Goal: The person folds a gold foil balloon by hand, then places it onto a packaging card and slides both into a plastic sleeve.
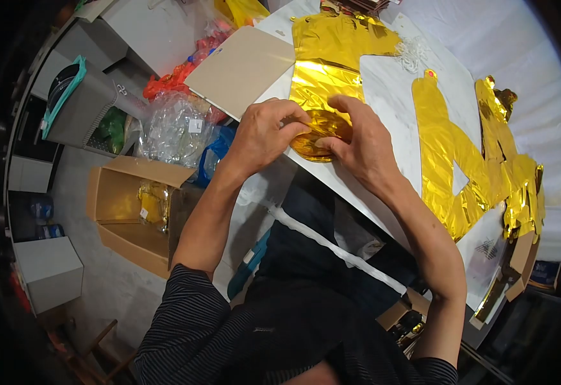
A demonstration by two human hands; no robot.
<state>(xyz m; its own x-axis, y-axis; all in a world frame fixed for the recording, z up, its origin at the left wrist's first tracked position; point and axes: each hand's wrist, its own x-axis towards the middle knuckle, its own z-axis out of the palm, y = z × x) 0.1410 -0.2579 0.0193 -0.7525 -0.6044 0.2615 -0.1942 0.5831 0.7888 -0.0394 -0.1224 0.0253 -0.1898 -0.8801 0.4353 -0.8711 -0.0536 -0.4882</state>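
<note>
At the front edge of the white table lies a rounded, folded bundle of gold foil (319,146). My left hand (266,133) pinches the bundle's left side between thumb and fingertips. On its right side, my right hand (365,138) has its thumb on the foil and its fingers curved apart over the top. Just beyond both hands, a flat gold foil sheet (325,70) stretches to the back of the table. More flat gold foil shapes (435,141) lie to the right.
A beige cardboard sheet (245,69) lies at the table's left edge. White strings (411,54) sit near the back. An open cardboard box (133,240) with packets stands lower left, below clear plastic bags (171,135). Crumpled gold foil (524,192) hangs at the far right.
</note>
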